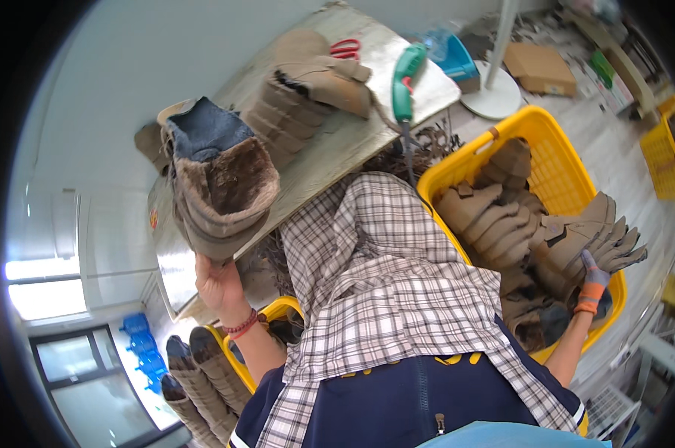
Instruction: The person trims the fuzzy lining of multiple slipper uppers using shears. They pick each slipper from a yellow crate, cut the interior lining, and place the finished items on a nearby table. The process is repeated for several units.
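Brown winter caps with fur and blue-grey linings lie all about me. My left hand [219,287], bare with a red bead bracelet, grips the brim of a fur-lined cap [225,187] at the table's near left edge; its fingers are partly hidden under the brim. Inside the yellow basket to my right, my right hand [592,287], in an orange and grey glove, is closed on a nested stack of caps [587,231]. More caps [494,224] lie beside that stack in the basket.
On the worktable [419,104] are a cap stack [292,112], red-handled scissors [345,49] and a green corded hand tool [406,82]. The yellow basket [561,149] stands against the table's right. Cap stacks [210,373] stand at lower left. A white pole base [492,93] and cardboard box [540,69] stand beyond.
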